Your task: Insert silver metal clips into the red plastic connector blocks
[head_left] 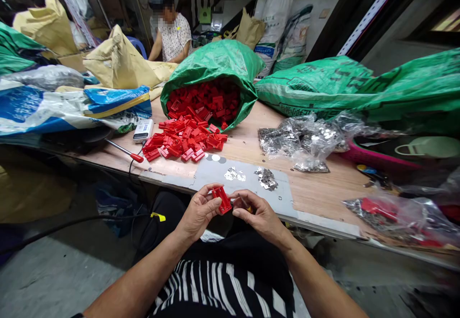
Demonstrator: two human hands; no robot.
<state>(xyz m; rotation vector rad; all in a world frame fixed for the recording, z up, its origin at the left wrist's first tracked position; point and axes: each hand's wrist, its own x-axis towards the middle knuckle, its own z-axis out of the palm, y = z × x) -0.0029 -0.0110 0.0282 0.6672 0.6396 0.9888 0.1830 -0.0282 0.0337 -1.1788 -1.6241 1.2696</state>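
Left hand (pixel 199 210) pinching red case (pixel 220 198) between thumb and fingers; case lying to that hand's right, hollow facing up, long axis running away from body, near end slanting right. Right hand (pixel 260 215) hovering just beside case, fingers curling near yellow thing (pixel 249 208); cannot tell whether gripping. Beyond, metal pieces (pixel 268 180) lying on grey mat (pixel 283 195), red pile (pixel 185 138) sitting before green sack (pixel 223 59).
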